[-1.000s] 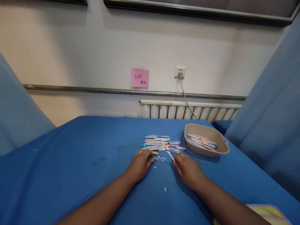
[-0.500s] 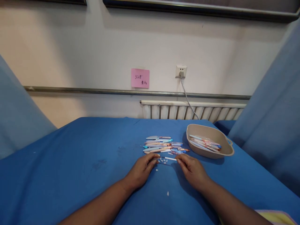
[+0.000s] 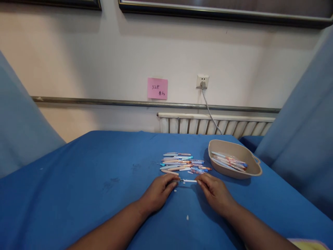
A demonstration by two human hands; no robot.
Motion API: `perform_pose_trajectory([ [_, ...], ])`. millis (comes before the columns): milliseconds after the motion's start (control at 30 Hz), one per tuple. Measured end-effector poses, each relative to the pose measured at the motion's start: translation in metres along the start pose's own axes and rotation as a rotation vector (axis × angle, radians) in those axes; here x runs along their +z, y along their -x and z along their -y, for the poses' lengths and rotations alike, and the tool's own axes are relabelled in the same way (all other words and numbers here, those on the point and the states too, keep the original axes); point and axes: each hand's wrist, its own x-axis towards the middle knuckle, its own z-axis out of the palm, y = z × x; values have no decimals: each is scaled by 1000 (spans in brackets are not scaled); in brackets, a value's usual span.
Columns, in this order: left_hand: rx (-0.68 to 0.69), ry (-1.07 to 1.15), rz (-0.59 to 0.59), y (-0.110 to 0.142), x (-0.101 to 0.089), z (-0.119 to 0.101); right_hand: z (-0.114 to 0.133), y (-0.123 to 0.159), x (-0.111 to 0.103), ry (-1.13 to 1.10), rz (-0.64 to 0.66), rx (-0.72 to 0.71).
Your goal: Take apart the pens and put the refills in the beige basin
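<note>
My right hand pinches the end of a thin white pen refill, which points left with its dark tip toward my left hand. The fingers of my left hand are closed at that tip; what they hold is too small and hidden to make out. Just beyond both hands lies a loose pile of pens and pen parts in pale blue, peach and orange. Small white bits lie on the blue cloth, one white piece nearer to me.
A beige plastic basket with wrapped pens in it stands to the right of the pile. Blue cloth covers the table. Blue curtains hang at both sides, and a yellow cloth shows at the lower right.
The refill has swung from slanted to nearly level, and its tip has come up to my left fingers. Both hands have drawn slightly nearer to me, away from the pile.
</note>
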Motion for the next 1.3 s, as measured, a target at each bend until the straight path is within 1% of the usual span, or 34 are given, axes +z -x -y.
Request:
perform_pose_trajectory([
  [100,42,-43,11,1,-1,-4,4,1,-2,12,26,-16],
  [200,87,-119,57,3,-2,-11,12,2,-2,4,25,-26],
  [300,95,-138,99,6,0,-18,20,4,0,-19,19,-24],
  [400,85,-85,133,8,4,-24,30,6,5,-54,50,-19],
  [533,72,20,143,11,11,-30,42,10,11,-131,108,20],
  [667,24,102,170,11,13,-35,49,13,12,-159,117,58],
  [867,-7,126,170,9,13,-35,50,13,13,-167,124,53],
  [933,-13,115,172,9,13,-33,48,11,16,-184,105,91],
  [1067,-21,94,177,8,12,-32,41,8,23,-235,21,211],
  [1133,-24,95,176,8,12,-32,40,6,25,-265,6,232],
  [1200,-27,99,175,8,12,-32,41,7,24,-278,25,229],
  [1300,-5,119,199,10,12,-35,45,10,19,-282,109,205],
])
